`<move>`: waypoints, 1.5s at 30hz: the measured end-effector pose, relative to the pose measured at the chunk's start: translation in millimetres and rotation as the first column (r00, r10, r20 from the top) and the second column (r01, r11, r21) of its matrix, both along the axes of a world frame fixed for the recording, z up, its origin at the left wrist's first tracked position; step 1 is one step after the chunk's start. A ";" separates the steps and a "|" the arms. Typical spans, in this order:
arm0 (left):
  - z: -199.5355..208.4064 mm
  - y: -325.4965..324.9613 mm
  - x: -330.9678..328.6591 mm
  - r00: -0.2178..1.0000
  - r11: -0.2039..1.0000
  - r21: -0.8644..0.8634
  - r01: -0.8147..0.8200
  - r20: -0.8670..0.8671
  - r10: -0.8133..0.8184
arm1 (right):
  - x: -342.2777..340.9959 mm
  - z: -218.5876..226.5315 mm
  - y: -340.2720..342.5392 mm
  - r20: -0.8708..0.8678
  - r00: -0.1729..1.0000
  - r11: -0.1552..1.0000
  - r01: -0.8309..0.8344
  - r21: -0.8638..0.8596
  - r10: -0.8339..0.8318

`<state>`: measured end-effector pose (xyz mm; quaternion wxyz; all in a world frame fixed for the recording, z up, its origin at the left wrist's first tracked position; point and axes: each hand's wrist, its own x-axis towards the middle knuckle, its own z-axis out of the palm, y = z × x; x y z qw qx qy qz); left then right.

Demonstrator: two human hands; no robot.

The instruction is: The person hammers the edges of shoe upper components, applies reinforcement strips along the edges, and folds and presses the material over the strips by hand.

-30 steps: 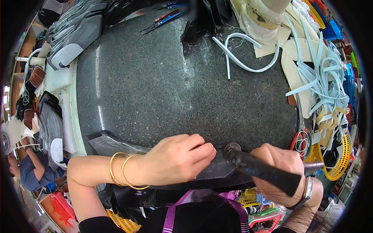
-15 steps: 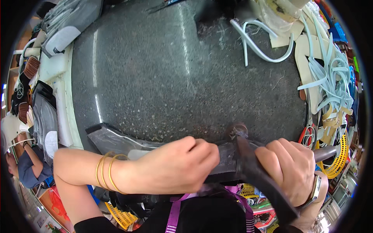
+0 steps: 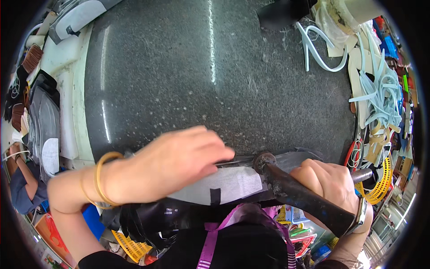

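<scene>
My right hand (image 3: 327,184) is closed round the handle of a cobbler's hammer (image 3: 309,197), which has a round, worn face and a long dark curved head. The hammer's face rests at or just over a black, leather-like piece (image 3: 295,158) along the near table edge. A pale grey-white patch (image 3: 219,186) with a small black tab lies on this dark material. My left hand (image 3: 179,154), slightly smeared by motion, hovers over the patch's left part. Its fingers are apart from the thumb, and nothing shows in them.
A dark, speckled tabletop (image 3: 179,89) spreads ahead. Pale blue strips (image 3: 380,94) are heaped at the right, and a looped strip (image 3: 320,49) lies farther back. Stacked grey pieces (image 3: 45,130) are at the left. A yellow basket (image 3: 378,184) stands at the right; another person's arm (image 3: 27,172) shows far left.
My left hand has gone from a closed grip to loosened fingers and shifted left and away from me. The pale patch has come into view. The hammer has tilted, its tail swinging right.
</scene>
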<state>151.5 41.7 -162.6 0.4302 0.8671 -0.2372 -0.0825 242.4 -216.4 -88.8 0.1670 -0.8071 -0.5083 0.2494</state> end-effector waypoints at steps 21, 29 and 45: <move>9.9 8.3 -48.4 0.929 0.870 0.493 -0.004 0.324 -0.179 | -30.9 16.8 56.4 0.161 0.981 0.994 -0.106 -0.021 0.108; 8.7 27.9 -64.6 0.827 0.840 0.543 0.000 0.472 -0.305 | -32.6 12.7 78.6 0.239 0.945 0.964 -0.251 0.090 0.224; 0.9 -20.9 -11.8 0.822 0.850 0.514 0.114 0.432 -0.371 | -20.0 25.2 21.6 0.146 0.986 0.992 0.089 -0.085 -0.076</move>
